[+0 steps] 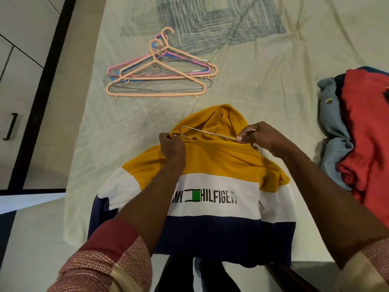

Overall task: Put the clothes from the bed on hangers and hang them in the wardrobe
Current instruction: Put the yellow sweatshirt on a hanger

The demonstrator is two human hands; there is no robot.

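Hoodie (212, 165) banded yellow, white, navy; wire hanger (207, 133) at neck.

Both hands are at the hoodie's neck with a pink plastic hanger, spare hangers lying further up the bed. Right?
Not quite: the head view shows the hanger at the hoodie neck is bare metal wire, not pink plastic. Left hand and right hand are there; spare hangers lie further up.

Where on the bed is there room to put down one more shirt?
The widest bare sheet lies between the hanger pile and the heap of clothes, above the hoodie. A narrower strip runs left of the hoodie, below the hangers. The right edge is crowded with clothes, and the near middle is taken by the hoodie.
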